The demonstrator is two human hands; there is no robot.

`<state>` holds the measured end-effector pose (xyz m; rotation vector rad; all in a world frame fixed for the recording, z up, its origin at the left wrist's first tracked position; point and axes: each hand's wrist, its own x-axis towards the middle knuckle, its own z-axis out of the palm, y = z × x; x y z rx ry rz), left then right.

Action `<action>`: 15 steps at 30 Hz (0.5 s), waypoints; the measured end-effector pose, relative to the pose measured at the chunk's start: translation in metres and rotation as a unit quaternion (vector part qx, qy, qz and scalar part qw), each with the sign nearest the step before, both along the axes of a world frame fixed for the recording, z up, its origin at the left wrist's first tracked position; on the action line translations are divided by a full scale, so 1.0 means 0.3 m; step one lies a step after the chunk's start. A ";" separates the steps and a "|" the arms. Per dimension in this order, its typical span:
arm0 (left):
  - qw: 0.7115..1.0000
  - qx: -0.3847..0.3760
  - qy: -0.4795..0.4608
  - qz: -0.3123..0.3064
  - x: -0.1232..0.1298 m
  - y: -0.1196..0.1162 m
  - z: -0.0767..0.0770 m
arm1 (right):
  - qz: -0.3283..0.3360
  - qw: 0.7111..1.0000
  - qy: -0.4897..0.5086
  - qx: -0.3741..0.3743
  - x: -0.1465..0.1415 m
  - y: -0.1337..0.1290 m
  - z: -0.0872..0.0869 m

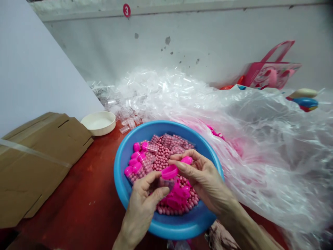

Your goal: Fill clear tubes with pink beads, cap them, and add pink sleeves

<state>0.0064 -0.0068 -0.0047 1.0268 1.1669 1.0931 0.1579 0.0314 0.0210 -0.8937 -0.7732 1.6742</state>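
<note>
Over the blue basin (120,152), my left hand (145,199) pinches a small clear plastic tube (168,184) between thumb and fingers. My right hand (199,173) grips a bright pink flip cap (170,172), whose ring sits at the tube's mouth; I cannot tell whether it is fully seated. Pink beads (161,154) fill much of the basin. Several bead-filled tubes with pink caps (136,161) lie at its left, and filled tubes without visible caps (171,140) at its far side. Loose pink caps (178,196) are heaped below my hands.
A white round dish (99,123) stands left of the basin, near flattened cardboard (44,159) on the red table (85,194). Behind are many empty clear tubes (130,119). Clear plastic bags (273,156) spread along the right. A pink bag (273,74) leans against the wall.
</note>
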 end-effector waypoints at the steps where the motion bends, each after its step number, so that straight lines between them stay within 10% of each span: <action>1: 1.000 0.002 -0.003 -0.001 0.000 0.001 0.001 | 0.001 1.000 -0.024 0.011 0.000 -0.004 -0.005; 9: 1.000 0.001 0.016 -0.010 -0.008 -0.007 0.001 | 0.084 0.956 -0.262 0.100 0.065 -0.026 -0.005; 15: 0.998 -0.009 -0.048 -0.030 -0.003 0.000 0.022 | -0.043 0.937 -0.288 0.193 0.072 -0.026 -0.002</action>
